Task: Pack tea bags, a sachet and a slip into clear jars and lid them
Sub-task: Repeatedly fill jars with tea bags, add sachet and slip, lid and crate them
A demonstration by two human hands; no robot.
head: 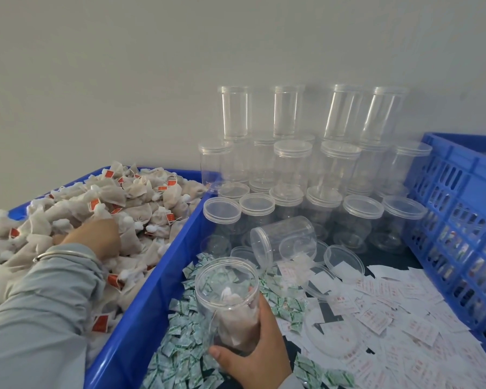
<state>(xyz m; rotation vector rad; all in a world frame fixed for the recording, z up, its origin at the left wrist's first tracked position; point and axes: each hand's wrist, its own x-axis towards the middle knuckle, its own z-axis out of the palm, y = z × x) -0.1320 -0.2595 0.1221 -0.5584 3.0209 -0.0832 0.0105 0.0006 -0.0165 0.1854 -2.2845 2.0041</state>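
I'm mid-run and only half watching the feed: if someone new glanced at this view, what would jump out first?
First, the heap of tea bags with red tags filling the blue bin on the left, with the left hand dug into it. Next, the open clear jar held in the right hand at centre bottom, already holding tea bags. Behind it, lidded empty jars stand stacked against the wall.

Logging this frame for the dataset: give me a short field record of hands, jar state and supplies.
left hand: reaching into the tea bags in the blue bin; grip hidden
right hand: holds open jar upright
jar contents: a few tea bags, no lid
sachets: green-printed heap under jar
slips: white with red print, right of the sachets
empty jars: lidded, stacked by wall
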